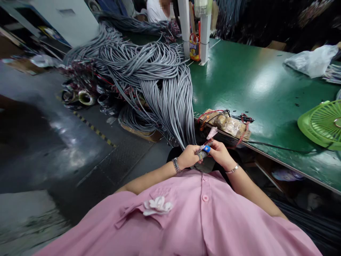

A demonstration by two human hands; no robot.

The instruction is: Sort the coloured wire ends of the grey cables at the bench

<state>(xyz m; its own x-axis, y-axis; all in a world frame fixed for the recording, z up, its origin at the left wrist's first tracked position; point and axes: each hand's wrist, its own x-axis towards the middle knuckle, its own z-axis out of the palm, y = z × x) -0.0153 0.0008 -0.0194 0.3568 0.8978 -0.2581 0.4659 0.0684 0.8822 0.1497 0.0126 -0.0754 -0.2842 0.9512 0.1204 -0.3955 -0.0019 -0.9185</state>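
Close to my lap, my left hand (188,156) has its fingers closed round the end of a grey cable (202,155). My right hand (220,155) pinches the same end from the other side, a blue band (206,149) around its thumb. Thin reddish wires show between the hands, though fingers hide most of the detail. Just beyond them, a pale pink piece (212,133) sits by the table edge. A big bundle of grey cables (170,96) drapes over the table's left side and down toward my hands.
On the green table (239,78), a tape-wrapped block (226,124) with wires and a tool lies at the near edge. A green fan (325,124) and a plastic bag (311,60) are at right. White posts (205,39) rise behind; a person in white (158,12) is beyond.
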